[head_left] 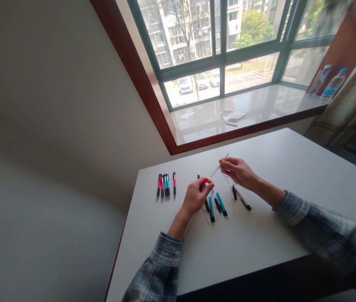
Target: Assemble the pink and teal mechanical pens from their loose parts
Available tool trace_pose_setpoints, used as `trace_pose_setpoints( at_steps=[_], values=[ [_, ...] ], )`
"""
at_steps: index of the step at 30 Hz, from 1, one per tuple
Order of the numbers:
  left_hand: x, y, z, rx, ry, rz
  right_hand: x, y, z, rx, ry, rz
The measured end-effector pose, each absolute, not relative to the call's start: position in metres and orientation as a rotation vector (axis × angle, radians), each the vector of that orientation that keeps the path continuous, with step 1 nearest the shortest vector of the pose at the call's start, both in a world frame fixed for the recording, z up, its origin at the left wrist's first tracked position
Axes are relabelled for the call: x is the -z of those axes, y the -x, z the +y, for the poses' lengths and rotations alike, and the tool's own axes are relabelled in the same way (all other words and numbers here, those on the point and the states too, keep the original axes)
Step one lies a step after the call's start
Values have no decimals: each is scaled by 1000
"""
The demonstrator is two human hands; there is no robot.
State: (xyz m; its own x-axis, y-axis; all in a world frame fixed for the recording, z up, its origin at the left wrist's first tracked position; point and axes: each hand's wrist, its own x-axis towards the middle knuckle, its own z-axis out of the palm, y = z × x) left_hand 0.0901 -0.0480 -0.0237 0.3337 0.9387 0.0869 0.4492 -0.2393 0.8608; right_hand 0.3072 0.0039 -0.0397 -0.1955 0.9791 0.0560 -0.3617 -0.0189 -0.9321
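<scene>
My left hand [193, 197] pinches a short pink-red pen barrel [205, 181] between thumb and fingers, over the white table. In my right hand [237, 171] is a thin pale pen refill [215, 171], gripped by the fingertips and slanting down toward the barrel. Whether its lower end touches the barrel I cannot tell. Below the hands lie teal pen barrels [221, 204] with black ends and loose black grips [217, 205], along with other thin refills. A white pen part with a black end [244, 199] and another black grip [234, 192] lie below my right hand.
Several whole pink and teal pens [166, 185] stand grouped at the table's left, with one pink pen [174, 184] slightly apart. Beyond the table [291, 167] is a window sill with a cloth [233, 117] and plastic bottles [333, 86]. A wall borders the left.
</scene>
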Motion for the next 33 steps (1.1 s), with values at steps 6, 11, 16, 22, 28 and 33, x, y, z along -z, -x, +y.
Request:
trace_pose_setpoints(
  at_steps=[6,11,16,22,28,33],
  values=[
    [23,-95,-51,-784,-1905,1194,39,-301,-2,-1530,825,-1104],
    [20,-98,-53,-802,-1916,1172,38,-298,-5,-1432,817,-1328],
    [23,-98,-50,-932,-1771,1106,35,-295,-6,-1424,746,-1531],
    [22,-80,-45,-1331,-1236,993,43,-300,1,-1186,883,-1682],
    [19,-57,-50,-1439,-1138,995,45,-304,-1,-763,942,-2027],
    [36,-59,-46,-1428,-1103,945,35,-305,3,-590,955,-2215]
  ],
)
